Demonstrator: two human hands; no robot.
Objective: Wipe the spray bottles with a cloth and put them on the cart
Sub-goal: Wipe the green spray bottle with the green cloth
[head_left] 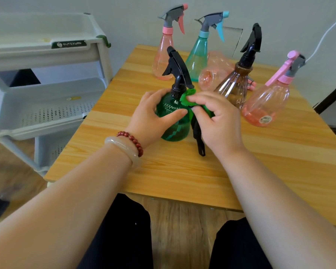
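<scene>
Left hand (153, 115) is gripping the upright green bottle (175, 131) while right hand (219, 123) is pinching the cloth (185, 99) in curled fingers (201, 97) against its right shoulder

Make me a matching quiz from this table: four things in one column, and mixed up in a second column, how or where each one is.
Things
1. green bottle
2. green cloth
3. brown bottle
4. teal bottle

States
A. has a blue sprayer head
B. gripped by the left hand
C. stands untouched, black sprayer
D. pinched in the right hand

Pairs: 1-B, 2-D, 3-C, 4-A
</scene>
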